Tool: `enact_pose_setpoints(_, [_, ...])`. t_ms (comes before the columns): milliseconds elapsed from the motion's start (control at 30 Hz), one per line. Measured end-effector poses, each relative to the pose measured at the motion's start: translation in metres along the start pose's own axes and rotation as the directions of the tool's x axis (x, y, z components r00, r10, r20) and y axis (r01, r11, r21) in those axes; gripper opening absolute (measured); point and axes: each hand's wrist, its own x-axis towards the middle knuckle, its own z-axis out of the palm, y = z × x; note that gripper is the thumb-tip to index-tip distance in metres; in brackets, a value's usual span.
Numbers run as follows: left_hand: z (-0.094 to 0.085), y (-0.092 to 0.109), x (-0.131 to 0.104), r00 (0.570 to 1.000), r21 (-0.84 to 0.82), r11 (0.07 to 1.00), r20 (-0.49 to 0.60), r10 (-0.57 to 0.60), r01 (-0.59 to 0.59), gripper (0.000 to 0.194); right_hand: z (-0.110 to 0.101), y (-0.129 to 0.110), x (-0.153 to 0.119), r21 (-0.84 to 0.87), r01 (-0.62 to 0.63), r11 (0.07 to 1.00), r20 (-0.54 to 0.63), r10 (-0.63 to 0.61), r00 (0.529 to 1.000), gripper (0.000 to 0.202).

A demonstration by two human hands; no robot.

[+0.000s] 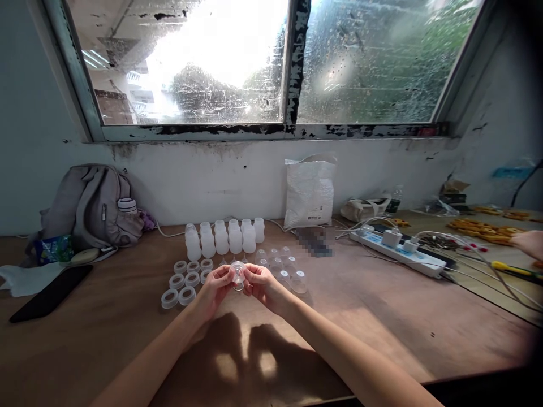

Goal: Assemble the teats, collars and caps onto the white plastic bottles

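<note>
Between my two hands, above the wooden table (373, 322), is a clear bottle nipple (238, 272). My left hand (214, 288) pinches its left side with thumb and fingers. From the right, my right hand (265, 287) grips the opposite side. White collar rings (169, 298) lie in rows just left of my left hand. Beyond my right hand stand several clear domed caps (298, 281). Behind the hands are rows of frosted white bottles (221, 240). A few more clear nipples stand in front of them, partly hidden by my fingers.
A power strip (399, 251) with plugs and cables lies on the right. Against the wall stand a white plastic package (309, 193) and a grey backpack (91, 206). A black phone-like slab (51, 294) lies at left. Another person's hand (528, 244) is at far right.
</note>
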Motion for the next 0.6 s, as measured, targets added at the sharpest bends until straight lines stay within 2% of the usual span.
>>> enact_pose_setpoints(600, [0.0014,0.0041,-0.004,0.997,0.032,0.999,0.075,-0.009,0.006,0.017,0.0018,-0.0041,-0.0028,-0.008,0.008,1.0,0.075,-0.007,0.997,0.023])
